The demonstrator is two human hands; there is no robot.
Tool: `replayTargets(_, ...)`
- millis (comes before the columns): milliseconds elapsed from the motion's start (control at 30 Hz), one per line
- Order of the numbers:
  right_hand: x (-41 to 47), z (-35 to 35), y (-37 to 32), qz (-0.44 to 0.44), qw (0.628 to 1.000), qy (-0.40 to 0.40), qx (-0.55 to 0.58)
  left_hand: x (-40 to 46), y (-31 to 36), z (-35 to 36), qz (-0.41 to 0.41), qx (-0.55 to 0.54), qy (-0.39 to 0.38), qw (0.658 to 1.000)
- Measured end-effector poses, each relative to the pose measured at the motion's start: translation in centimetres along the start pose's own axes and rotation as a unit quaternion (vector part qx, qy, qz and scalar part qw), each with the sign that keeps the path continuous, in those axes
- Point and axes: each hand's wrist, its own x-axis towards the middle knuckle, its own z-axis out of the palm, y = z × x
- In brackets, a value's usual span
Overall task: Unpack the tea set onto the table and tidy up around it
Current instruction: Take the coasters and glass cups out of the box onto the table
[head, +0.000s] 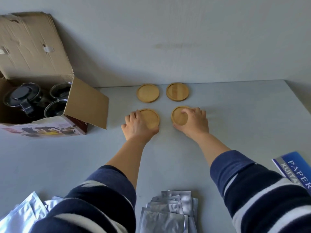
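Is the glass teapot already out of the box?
No, the glass teapot sits inside the open cardboard box, beside glass cups.

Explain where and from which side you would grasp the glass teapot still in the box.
Grip the teapot's dark handle, coming from above: the cardboard box is open at the top, its walls and neighbouring glass cups block the sides, and the handle faces the near side.
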Motion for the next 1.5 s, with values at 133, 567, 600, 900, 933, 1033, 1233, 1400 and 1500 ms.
replayTargets(133,0.1,-0.1,0.1,-0.002,1.000,-0.019,-0.011,-0.1,-0.2,0.1,0.007,0.011,-0.003,1.000)
replayTargets(567,0.6,-2.7,-11.4,-0.138,0.988,-0.041,-0.057,2.6,-7.2,-11.8,0.015,-0.010,0.171,0.985)
replayTargets(600,0.5,-2.5,-13.2,-0.159,0.985,-0.042,-0.048,2.8,-8.6,-12.9,0.002,-0.011,0.185,0.983)
replayTargets(900,-0.1,0.7,-28.7,-0.320,0.943,-0.058,0.061,4.8,-21.1,-19.8,0.001,0.073,0.076,0.994)
replayTargets(933,0.0,1.1,-30.0,-0.326,0.941,-0.062,0.062,4.9,-21.9,-20.1,0.015,0.097,0.055,0.994)
replayTargets(1033,0.4,2.1,-33.0,-0.335,0.940,-0.059,0.036,5.2,-22.9,-20.3,0.062,0.130,0.021,0.989)
replayTargets(1233,1.5,2.3,-36.7,-0.295,0.933,-0.063,-0.196,5.9,-23.3,-20.4,0.104,0.179,-0.024,0.978)
replayTargets(1400,1.1,2.7,-39.3,-0.249,0.921,-0.073,-0.291,6.1,-23.5,-19.8,0.103,0.213,-0.007,0.972)
replayTargets(1500,1.0,2.9,-40.2,-0.229,0.917,-0.087,-0.315,5.8,-23.9,-19.1,0.108,0.187,0.007,0.976)
